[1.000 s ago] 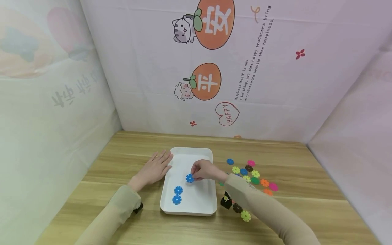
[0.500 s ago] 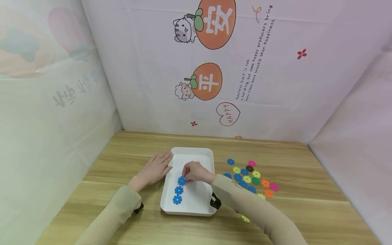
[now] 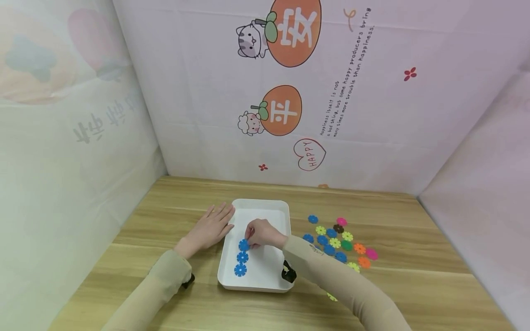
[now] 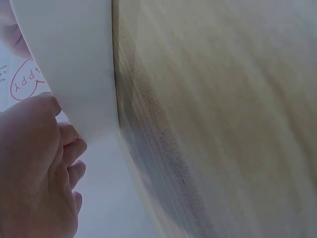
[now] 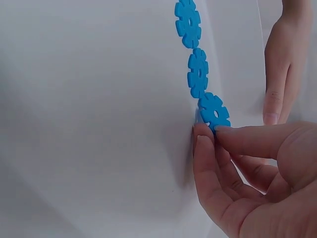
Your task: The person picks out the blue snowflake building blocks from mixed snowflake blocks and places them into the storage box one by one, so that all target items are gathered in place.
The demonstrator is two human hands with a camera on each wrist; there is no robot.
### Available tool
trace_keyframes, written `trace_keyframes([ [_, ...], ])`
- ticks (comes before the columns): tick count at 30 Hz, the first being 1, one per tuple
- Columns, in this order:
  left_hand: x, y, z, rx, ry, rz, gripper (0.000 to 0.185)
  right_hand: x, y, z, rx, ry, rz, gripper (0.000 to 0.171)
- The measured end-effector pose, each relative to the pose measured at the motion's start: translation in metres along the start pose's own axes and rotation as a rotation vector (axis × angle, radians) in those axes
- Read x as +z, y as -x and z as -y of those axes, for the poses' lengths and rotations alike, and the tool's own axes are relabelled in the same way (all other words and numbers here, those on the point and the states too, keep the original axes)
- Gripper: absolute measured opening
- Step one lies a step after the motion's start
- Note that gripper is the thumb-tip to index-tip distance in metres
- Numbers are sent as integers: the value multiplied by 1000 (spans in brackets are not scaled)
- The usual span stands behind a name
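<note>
Inside the white tray (image 3: 265,276), my right hand (image 3: 263,232) pinches a blue notched snowflake disc (image 3: 243,245) between thumb and fingertips. In the right wrist view this held disc (image 5: 214,110) is tilted, its edge right at the end disc of the row. Two more blue discs, a middle one (image 3: 242,257) and a near one (image 3: 240,270), lie in line toward the tray's near left corner. My left hand (image 3: 210,227) rests at the tray's left rim with its fingers extended. The left wrist view has the fingers (image 4: 74,148) against the tray's side wall (image 4: 84,59).
Right of the tray, loose discs lie scattered on the wooden table (image 3: 414,285): several blue (image 3: 329,249) and yellow ones (image 3: 335,242), a green one (image 3: 346,245), orange and pink ones. My right sleeve (image 3: 327,266) covers some of them. A printed cloth wall (image 3: 207,138) stands behind.
My right hand has carried the blue disc left and slightly nearer, from the tray's middle to the far end of the blue row. The left hand has stayed at the rim.
</note>
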State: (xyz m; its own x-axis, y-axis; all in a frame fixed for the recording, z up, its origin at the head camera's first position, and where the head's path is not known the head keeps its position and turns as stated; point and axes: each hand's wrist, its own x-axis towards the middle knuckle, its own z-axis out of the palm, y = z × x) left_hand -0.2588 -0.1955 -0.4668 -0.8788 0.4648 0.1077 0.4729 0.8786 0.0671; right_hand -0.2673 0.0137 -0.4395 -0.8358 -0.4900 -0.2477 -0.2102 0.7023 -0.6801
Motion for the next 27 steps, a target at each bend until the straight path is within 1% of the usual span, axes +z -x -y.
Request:
trace_keyframes([
  [6,0,1,0,5,9,-4,58,3,-1,0,-4,2,1,4],
  [13,0,1,0,4,0,-8,58,3,0,2,-10,32,5,3],
  [20,-4,1,-2,5,10,-11,57,1,3,4,-8,55,2,5],
  [27,-2,0,-2,3,14,-6,58,-6,7,1,-5,60,1,3],
])
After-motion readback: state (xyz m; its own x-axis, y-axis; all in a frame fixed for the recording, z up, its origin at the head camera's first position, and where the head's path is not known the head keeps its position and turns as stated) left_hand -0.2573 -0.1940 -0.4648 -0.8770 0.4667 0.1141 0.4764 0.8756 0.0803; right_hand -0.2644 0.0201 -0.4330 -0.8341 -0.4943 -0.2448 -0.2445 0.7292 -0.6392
